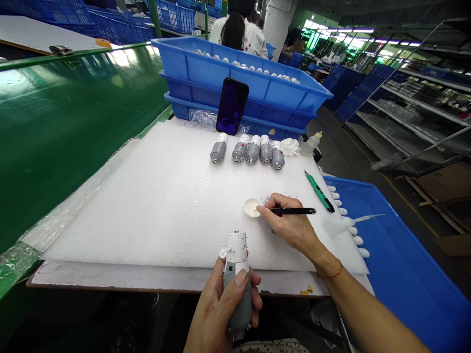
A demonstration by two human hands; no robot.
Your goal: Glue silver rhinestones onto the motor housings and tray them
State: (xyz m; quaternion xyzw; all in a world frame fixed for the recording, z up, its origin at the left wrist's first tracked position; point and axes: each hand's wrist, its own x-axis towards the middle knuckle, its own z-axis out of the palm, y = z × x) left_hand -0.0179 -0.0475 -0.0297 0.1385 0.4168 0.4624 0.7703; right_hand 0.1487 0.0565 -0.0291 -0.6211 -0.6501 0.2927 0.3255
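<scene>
My left hand point(224, 299) is closed around a grey and white model spacecraft point(237, 269), white end pointing away from me, at the near edge of the table. A small round dish sticks out from its left side. My right hand point(289, 220) pinches a black pen-like tool point(294, 211), its thin tip over a small shallow white cup point(252, 208). Tiny dark bits lie scattered around that hand. Farther back, several similar grey and white models point(252, 151) stand in a row on the white foam sheet point(165, 196).
A green utility knife point(319, 191), a squeeze bottle point(311, 143) and a white dropper bottle point(340, 224) lie to the right. Behind, a phone point(232, 106) leans on stacked blue crates point(243, 88). A blue bin point(397, 255) holds white parts. A person point(239, 29) is beyond.
</scene>
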